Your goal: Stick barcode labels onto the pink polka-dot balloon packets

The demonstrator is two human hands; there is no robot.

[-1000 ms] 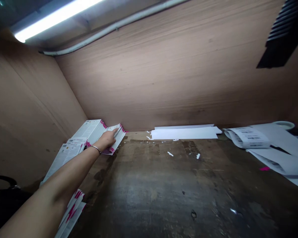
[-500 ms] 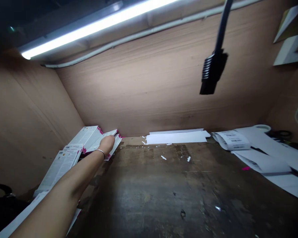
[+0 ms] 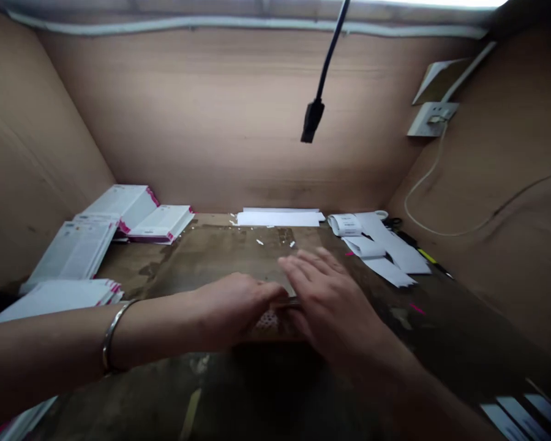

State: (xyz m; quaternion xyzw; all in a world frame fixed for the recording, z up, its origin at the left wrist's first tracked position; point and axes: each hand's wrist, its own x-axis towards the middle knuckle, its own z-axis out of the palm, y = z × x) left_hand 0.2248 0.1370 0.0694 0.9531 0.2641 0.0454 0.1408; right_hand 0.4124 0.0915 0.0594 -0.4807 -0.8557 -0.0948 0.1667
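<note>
Both hands meet over the middle of the table. My left hand (image 3: 239, 306), with a metal bangle at the wrist, has its fingers closed on a thin, dark-edged item (image 3: 290, 301), mostly hidden and too blurred to name. From the other side my right hand (image 3: 333, 300) takes the same item between its thumb and fairly straight, blurred fingers. Below them shows a small pale speckled patch (image 3: 269, 320); whether it belongs to the item I cannot tell. Left of the hands lie stacks of printed white leaflets (image 3: 163, 220) with pink edges.
White paper strips (image 3: 280, 217) lie along the back wall. At the right are curled label strips (image 3: 346, 225), loose white paper (image 3: 404, 251) and a yellow-black tool (image 3: 427, 256). A black cable plug (image 3: 312, 121) hangs overhead. A wall socket (image 3: 434, 119) has a cord plugged in.
My left hand has left the leaflet stack at the back left and come to the middle of the table. My right hand has entered. The view has turned right and levelled.
</note>
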